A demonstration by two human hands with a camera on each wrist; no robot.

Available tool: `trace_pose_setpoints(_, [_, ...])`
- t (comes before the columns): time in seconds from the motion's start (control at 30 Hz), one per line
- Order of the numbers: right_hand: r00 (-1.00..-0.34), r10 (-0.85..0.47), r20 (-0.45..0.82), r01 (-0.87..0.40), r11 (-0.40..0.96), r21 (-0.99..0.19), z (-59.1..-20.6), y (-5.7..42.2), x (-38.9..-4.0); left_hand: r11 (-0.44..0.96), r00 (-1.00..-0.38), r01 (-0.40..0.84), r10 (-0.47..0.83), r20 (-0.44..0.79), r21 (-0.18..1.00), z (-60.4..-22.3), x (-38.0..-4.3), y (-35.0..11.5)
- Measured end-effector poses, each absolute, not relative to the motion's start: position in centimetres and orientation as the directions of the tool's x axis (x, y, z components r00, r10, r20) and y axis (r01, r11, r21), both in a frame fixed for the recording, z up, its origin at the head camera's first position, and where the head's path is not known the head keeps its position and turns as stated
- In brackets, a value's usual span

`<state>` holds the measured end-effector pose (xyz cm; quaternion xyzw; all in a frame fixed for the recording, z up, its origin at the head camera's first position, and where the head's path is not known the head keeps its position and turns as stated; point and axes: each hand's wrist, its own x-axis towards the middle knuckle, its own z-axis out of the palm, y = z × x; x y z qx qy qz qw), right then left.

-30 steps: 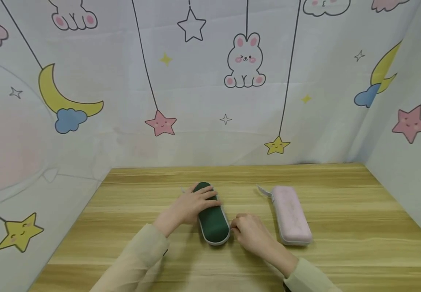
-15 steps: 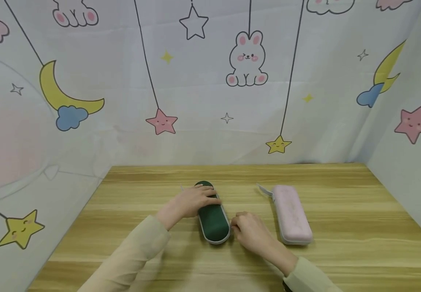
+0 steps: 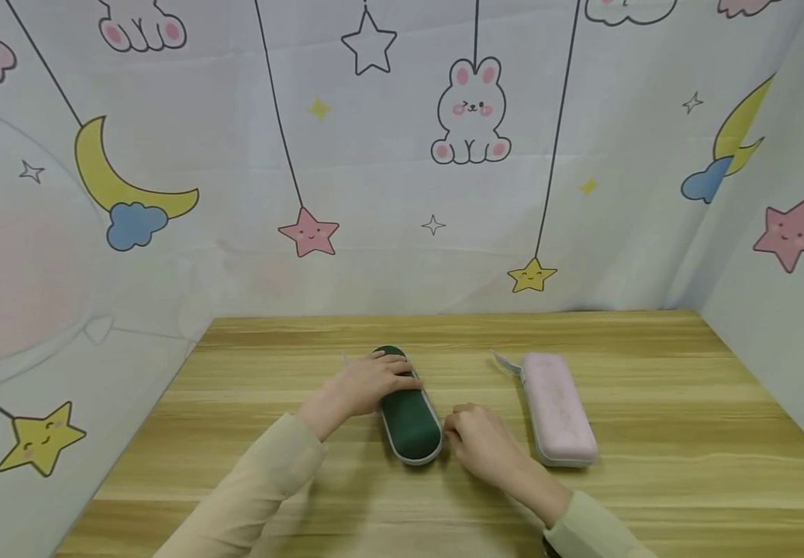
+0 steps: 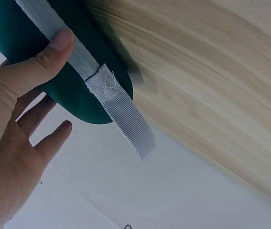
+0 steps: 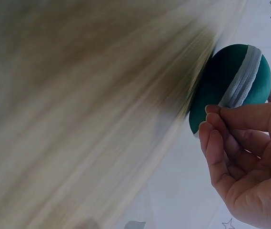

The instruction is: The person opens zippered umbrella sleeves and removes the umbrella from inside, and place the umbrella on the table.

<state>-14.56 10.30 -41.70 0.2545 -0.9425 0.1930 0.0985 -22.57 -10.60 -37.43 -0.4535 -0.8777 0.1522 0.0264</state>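
A green zip case (image 3: 410,422) with a light grey zipper band lies lengthwise on the table. My left hand (image 3: 367,382) grips its far half from above, with the fingers across the top. In the left wrist view, the left thumb (image 4: 54,50) presses on the zipper band, close to a grey fabric tab (image 4: 125,119) at the case's end. At the near right end, my right hand (image 3: 481,442) pinches at the zipper (image 5: 242,78) with thumb and curled fingers. The zipper pull is hidden by those fingertips.
To the right of the right hand lies a pink case (image 3: 558,411) with a grey tab at its far end. The wood-grain table (image 3: 290,496) is bounded by a white curtain (image 3: 388,178) printed with stars, moons and rabbits.
The near end of the green case has shifted slightly right, along with the right hand. The left hand has slid a little farther along the case and keeps its grip. The pink case stays put.
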Motion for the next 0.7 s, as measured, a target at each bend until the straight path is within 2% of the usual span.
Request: trace_pose_setpoints(0.7, [-0.865,-0.424,0.268,-0.495,0.808,-0.321,-41.57,10.46,-14.43,0.626,-0.664,0.735,0.742,-0.093,-0.259,-37.30,-21.92,-10.35])
